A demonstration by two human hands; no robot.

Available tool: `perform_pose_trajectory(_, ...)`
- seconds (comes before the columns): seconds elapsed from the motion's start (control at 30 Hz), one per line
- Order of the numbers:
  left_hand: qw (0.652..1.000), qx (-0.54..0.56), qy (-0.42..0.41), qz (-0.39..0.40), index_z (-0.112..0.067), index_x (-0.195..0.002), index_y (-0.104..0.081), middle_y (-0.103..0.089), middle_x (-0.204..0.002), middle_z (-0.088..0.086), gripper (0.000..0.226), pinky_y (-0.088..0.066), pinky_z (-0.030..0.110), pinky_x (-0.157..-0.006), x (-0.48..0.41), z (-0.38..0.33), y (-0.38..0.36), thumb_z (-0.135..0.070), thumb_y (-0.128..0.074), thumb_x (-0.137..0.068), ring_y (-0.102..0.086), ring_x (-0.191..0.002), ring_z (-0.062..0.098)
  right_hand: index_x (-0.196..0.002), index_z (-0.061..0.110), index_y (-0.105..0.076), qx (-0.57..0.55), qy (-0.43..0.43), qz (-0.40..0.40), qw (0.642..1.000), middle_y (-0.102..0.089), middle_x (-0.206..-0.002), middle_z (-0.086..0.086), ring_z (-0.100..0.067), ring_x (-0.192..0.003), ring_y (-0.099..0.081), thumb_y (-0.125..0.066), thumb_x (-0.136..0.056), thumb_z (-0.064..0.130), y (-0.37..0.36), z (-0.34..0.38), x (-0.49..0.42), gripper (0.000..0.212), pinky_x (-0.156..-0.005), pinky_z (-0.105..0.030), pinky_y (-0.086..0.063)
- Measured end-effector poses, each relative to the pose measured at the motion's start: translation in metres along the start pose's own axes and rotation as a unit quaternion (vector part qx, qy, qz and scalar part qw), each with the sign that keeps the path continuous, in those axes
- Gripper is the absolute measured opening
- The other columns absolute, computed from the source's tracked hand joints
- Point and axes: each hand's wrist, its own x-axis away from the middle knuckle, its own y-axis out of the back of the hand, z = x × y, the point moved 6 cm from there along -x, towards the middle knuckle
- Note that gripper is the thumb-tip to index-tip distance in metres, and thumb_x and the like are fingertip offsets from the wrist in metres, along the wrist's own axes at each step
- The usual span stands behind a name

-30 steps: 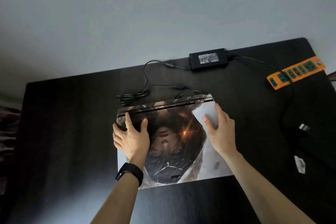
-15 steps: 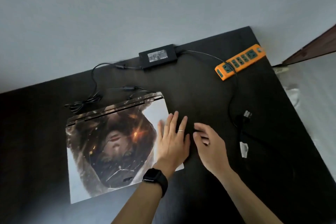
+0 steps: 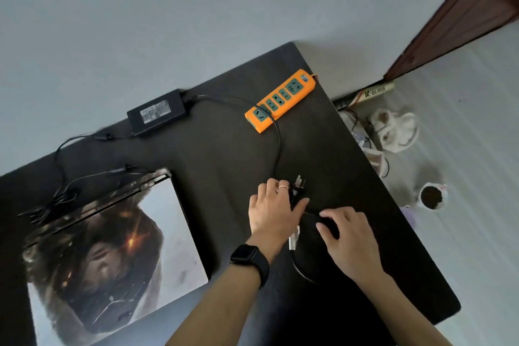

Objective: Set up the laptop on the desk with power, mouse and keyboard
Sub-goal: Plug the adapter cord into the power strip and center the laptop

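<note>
Laptop (image 3: 112, 244) closed; left hand (image 3: 273, 212) gripping plug (image 3: 297, 189), right hand (image 3: 348, 244) curled on cable (image 3: 276, 143)

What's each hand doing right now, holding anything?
Left hand: closed on the power plug, prongs pointing away from the person.
Right hand: fingers curled over the black cable on the desk; firm grip cannot be told.

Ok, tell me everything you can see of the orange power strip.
The orange power strip is a long plastic bar with a row of green socket faces on top. It lies flat and diagonal near the far right corner of the dark desk. No plug sits in any visible socket. The black power cable crosses its near end. Neither hand touches it.
</note>
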Motion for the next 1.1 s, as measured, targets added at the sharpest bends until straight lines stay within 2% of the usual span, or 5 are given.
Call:
perform_pose_trajectory(0.33,0.995,-0.084,0.013,-0.055,-0.016,-0.126,-0.052,-0.055,-0.127,-0.002,0.043,-0.041,0.037,-0.097,-0.046,0.05,0.043,-0.043,-0.058,-0.094,-0.053,-0.119,0.022,-0.096,0.035,-0.066,-0.036,0.11,-0.065,0.991,-0.062,-0.09,0.012,-0.016,-0.08,-0.056,-0.075,-0.084,0.033,-0.02,0.033,-0.037,0.016,-0.061,-0.033,-0.045)
perform_pose_trajectory(0.47,0.987,0.057,0.144,-0.032,-0.025,-0.116,-0.045,-0.065,-0.109,-0.003,0.032,-0.049,0.04,-0.082,-0.051,0.086,0.069,-0.042,-0.06,-0.093,-0.06,-0.103,0.024,-0.106,0.035,-0.065,-0.108,0.072,-0.023,0.991,-0.064,-0.096,0.015,-0.013,-0.085,-0.058,-0.069,-0.086,0.042,-0.016,0.057,-0.07,0.021,-0.071,-0.035,-0.047)
perform_pose_trajectory(0.6,0.975,0.181,0.118,-0.057,-0.032,-0.104,-0.047,-0.066,-0.089,-0.013,0.031,-0.052,0.031,-0.078,-0.051,0.087,0.078,-0.038,-0.071,-0.085,-0.063,-0.084,0.011,-0.13,0.024,-0.051,-0.312,-0.015,0.036,0.949,-0.068,-0.116,0.012,-0.006,-0.086,-0.066,-0.061,-0.093,0.049,-0.003,0.091,-0.131,0.046,-0.084,-0.03,-0.048)
perform_pose_trajectory(0.73,0.922,0.347,0.159,-0.06,-0.024,-0.106,-0.059,-0.072,-0.085,-0.003,0.031,-0.05,0.015,-0.059,-0.046,0.088,0.084,-0.03,-0.078,-0.083,-0.068,-0.059,0.015,-0.131,0.015,-0.041,-0.286,-0.042,-0.02,0.957,-0.069,-0.116,0.003,-0.023,-0.107,-0.065,-0.06,-0.095,0.046,0.009,0.124,-0.173,0.052,-0.081,-0.036,-0.045)
perform_pose_trajectory(1.1,0.759,0.632,0.15,0.045,-0.002,-0.125,-0.062,-0.071,-0.099,0.012,0.029,-0.044,0.023,-0.057,-0.047,0.103,0.094,-0.014,-0.058,-0.099,-0.052,-0.063,0.013,-0.119,0.014,-0.049,-0.013,0.166,-0.05,0.985,-0.064,-0.096,-0.004,-0.028,-0.072,-0.066,-0.056,-0.095,0.027,-0.016,0.158,-0.15,0.028,-0.06,-0.032,-0.04)
